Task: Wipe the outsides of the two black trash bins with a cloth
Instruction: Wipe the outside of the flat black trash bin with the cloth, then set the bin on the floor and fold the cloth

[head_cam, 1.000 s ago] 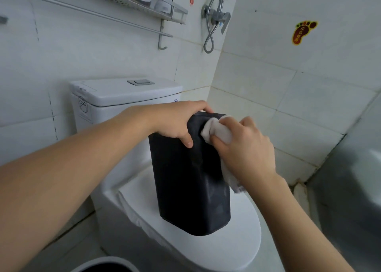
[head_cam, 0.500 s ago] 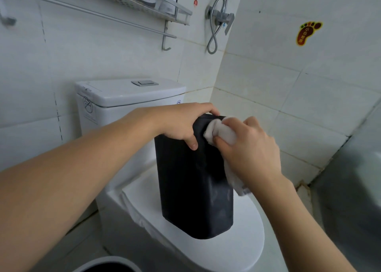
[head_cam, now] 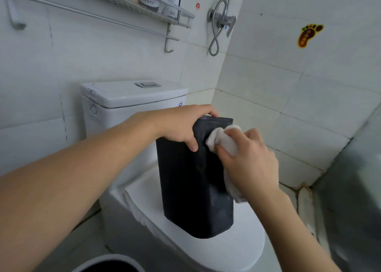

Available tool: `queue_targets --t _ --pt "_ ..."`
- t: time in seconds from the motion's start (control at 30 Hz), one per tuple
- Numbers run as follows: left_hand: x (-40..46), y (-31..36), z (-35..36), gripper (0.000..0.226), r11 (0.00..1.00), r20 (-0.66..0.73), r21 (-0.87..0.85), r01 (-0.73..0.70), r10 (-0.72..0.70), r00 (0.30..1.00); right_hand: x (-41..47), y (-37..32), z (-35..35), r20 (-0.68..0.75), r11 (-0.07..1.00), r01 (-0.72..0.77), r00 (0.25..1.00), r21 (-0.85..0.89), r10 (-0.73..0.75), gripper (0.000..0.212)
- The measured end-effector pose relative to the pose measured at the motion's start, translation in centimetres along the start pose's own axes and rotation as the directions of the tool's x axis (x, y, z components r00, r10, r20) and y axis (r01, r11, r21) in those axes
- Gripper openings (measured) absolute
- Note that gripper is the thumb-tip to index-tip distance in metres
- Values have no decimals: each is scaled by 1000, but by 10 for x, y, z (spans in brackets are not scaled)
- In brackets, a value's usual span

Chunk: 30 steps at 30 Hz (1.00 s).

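Head view: black trash bin [head_cam: 195,189] stands upright on the closed toilet lid [head_cam: 237,249], long axis vertical, bottom resting on the lid, top rim about level w/ both hands. Cistern [head_cam: 127,98] just behind it on the far left.

Left hand [head_cam: 181,125] grips the bin's top left corner: fingers curled over the rim, thumb pressed down on the near face. It's the steadying hand, and it sits right on the bin.

Right hand [head_cam: 249,164] has its fingers bunched around a white cloth [head_cam: 222,139], pinching it into a wad; the wad touches the upper right part of the near face, just right of the left thumb. A tail of cloth hangs below the palm along the bin's right edge. Exact finger layout under the cloth: can't tell.

Key relation: the unwiped face lies below and left of the cloth, so the stroke likely runs down the long axis, twd the lid. Judgement only.

Room: free space right of the bin up to the tiled wall [head_cam: 288,106]; downward travel stops at the lid. Left side partly blocked by the left forearm. The bin looks light, so a hard sideways push could slide or tip it unless the left grip holds.

Near left, at the bottom edge of view: round rim of another container [head_cam: 115,260] w/ a dark inside, well apart from both hands. Poss the 2nd bin, can't confirm. Task looks early to mid.
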State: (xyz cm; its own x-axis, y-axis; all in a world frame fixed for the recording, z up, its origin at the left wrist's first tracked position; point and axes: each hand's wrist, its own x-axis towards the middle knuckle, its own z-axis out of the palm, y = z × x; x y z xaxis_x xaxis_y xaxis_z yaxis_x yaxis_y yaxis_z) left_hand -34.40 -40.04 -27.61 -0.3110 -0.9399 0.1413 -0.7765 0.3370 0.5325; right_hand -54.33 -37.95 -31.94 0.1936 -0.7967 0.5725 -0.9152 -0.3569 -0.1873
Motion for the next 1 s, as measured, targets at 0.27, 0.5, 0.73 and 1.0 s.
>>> queue_targets --t 0.27,0.5,0.73,1.0 --pt "-33 -3 3 92 999 -86 -18 43 -45 995 -35 -3 4 5 984 -25 1000 174 25 25" --pt "-96 -7 4 97 992 -152 82 99 -86 985 -68 -25 13 48 887 -85 996 453 70 31" --pt "-165 -8 3 97 985 -201 83 152 -133 970 -102 -49 11 50 807 -29 999 589 0 32" --pt "-235 -15 7 95 956 -198 138 258 -229 953 -135 -89 20 146 787 -21 985 616 -88 34"
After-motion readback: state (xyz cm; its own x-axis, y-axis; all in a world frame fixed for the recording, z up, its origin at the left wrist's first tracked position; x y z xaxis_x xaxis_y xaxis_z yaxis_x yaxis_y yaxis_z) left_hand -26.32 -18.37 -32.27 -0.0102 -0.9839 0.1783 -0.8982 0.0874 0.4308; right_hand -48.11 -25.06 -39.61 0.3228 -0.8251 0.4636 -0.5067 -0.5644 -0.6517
